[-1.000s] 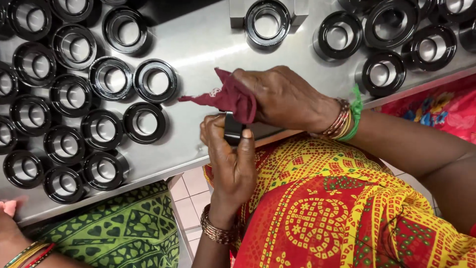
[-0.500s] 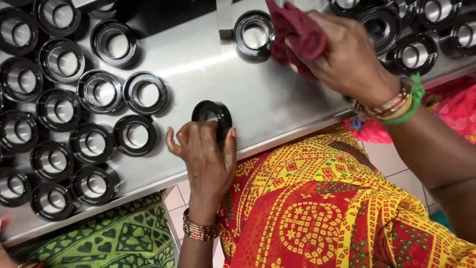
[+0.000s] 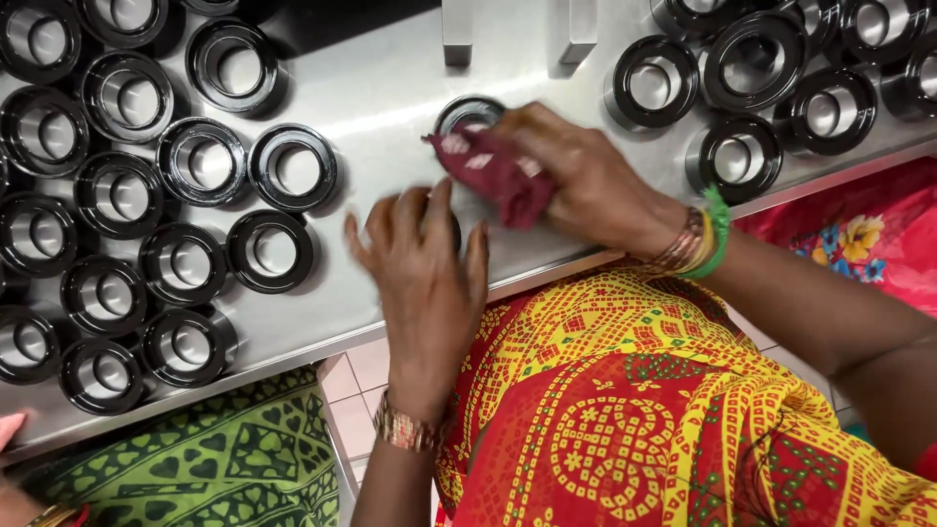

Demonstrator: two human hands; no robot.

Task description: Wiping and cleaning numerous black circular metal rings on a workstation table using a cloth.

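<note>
Brushed grey metal tabletop (image 3: 390, 98) is filling most of the view, its front edge running above a strip of pale floor tiles (image 3: 366, 366). Near the middle of that surface a black round ring-shaped part with a shiny metal core (image 3: 467, 112) is lying flat, partly covered by a crumpled dark red cloth with pale spots (image 3: 493, 171). The right hand (image 3: 576, 176) is closing its fingers around that cloth and pressing it against the near rim of the ring. Just in front, the left hand (image 3: 425, 259) is lying palm down with its fingers spread and loose; a dark rounded edge is showing under its fingertips, but whether it is gripping anything I cannot tell. The two hands are sitting close together, almost touching at the cloth.

A beaded bracelet (image 3: 405, 429) is circling the left wrist, while gold bangles and a green band (image 3: 703, 239) are sitting on the right wrist. Below them a yellow and red patterned garment (image 3: 625, 429) is covering the person's lap.

To the left, a packed cluster of matching black rings (image 3: 185, 263) is standing in rows on the table, and a smaller group (image 3: 771, 88) is lying to the right. Two grey metal blocks (image 3: 517, 29) are standing at the far edge. Green patterned fabric (image 3: 195, 468) is showing at the lower left, pink flowered fabric (image 3: 859, 239) at the right.
</note>
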